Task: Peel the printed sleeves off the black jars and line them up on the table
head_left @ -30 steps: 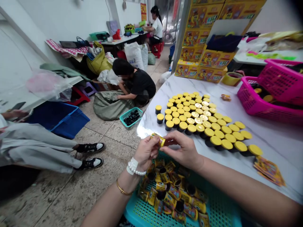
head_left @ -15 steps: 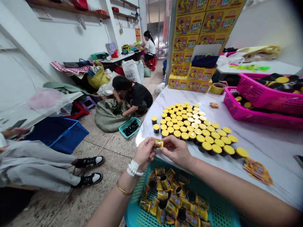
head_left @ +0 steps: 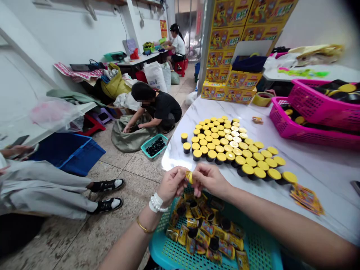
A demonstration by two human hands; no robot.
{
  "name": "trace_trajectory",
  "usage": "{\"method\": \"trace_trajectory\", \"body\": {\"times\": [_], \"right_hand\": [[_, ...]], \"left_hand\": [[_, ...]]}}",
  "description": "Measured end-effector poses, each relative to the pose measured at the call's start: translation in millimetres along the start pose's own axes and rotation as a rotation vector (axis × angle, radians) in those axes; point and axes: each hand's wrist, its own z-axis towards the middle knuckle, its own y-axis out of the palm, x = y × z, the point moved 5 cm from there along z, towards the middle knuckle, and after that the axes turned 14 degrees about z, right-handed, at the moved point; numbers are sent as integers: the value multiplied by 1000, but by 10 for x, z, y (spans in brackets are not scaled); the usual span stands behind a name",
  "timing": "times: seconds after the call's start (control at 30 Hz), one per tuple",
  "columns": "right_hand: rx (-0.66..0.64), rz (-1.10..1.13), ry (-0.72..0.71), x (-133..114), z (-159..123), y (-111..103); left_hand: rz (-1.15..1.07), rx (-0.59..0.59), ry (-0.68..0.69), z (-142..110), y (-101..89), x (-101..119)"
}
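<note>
My left hand (head_left: 172, 184) pinches a small yellow printed sleeve (head_left: 189, 176) between thumb and fingers. On its right side, my right hand (head_left: 211, 181) is closed at the sleeve's edge, fingertips touching it. Both hands are in front of the table edge, over a teal basket (head_left: 261, 251). Inside the basket lie several black cups in yellow printed sleeves (head_left: 202, 238), tumbled together. Just beyond my hands, many black cups with yellow lids (head_left: 216, 141) stand upright in a cluster on the white marbled table (head_left: 317, 165). A pile of flat printed sleeves (head_left: 308, 198) lies right of them.
Pink baskets (head_left: 312, 131) of lidded cups stand at the table's right. Yellow cartons (head_left: 242, 78) are stacked behind, near a tape roll (head_left: 262, 99). A person in black (head_left: 161, 107) crouches by a sack (head_left: 132, 138); a seated person's legs (head_left: 56, 187) reach in from the left.
The view has tilted slightly downward. The sleeve has turned between my hands, and my right fingers have curled in closer around its edge. The crouching person's arm has shifted left in the sack.
</note>
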Motion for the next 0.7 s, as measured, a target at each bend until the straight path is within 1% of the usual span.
{"method": "trace_trajectory", "body": {"times": [0.07, 0.13, 0.23, 0.3, 0.37, 0.47, 0.53, 0.63, 0.7], "right_hand": [[-4, -58, -123, -42, -8, -15], [-40, -166, -259, -98, -20, -10], [-100, -326, -431, -172, -46, 16], [-87, -370, -528, -214, -70, 18], [-51, -373, -563, -230, -90, 15], [-20, -341, -517, -218, -96, 9], [-31, -373, -491, -221, -93, 13], [-79, -476, -538, -263, -102, 31], [-81, -497, -591, -293, -117, 29]], "left_hand": [[-36, 37, -89, -17, -23, -38], [-74, 60, -141, -49, -20, -55], [-216, 24, -181, -90, 53, -94], [-319, -10, -190, -104, 114, -135], [-371, -18, -185, -103, 154, -178], [-397, -14, -160, -84, 187, -210], [-407, -11, -145, -75, 195, -199], [-426, -57, -175, -86, 217, -176], [-459, -108, -205, -105, 237, -177]]}}
